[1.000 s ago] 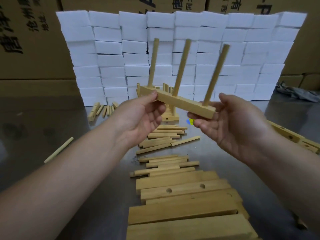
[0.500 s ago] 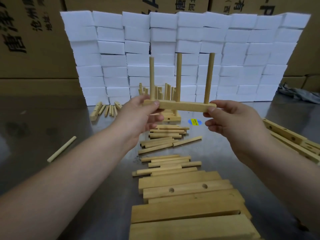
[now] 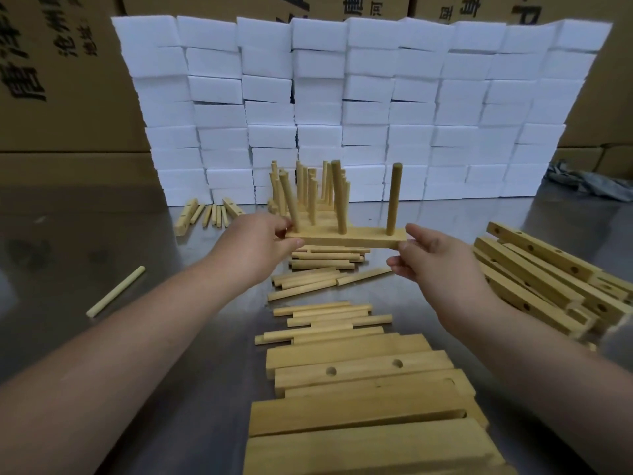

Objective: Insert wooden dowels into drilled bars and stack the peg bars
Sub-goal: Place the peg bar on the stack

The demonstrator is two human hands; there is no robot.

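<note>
Peg bar (image 3: 346, 237) carried farther out, lowered toward stack (image 3: 308, 197).

- Person in view: two arms only, each seen from forearm to fingertips.
- Left hand (image 3: 255, 248): bare; back of hand and knuckles face the camera.
- Right hand (image 3: 431, 262): bare; back of hand and thumb side show.
- Left forearm (image 3: 137, 337): bare right to the frame edge.
- Right forearm (image 3: 531, 354): likewise bare to the frame edge.
- Nails: too small to describe.
</note>
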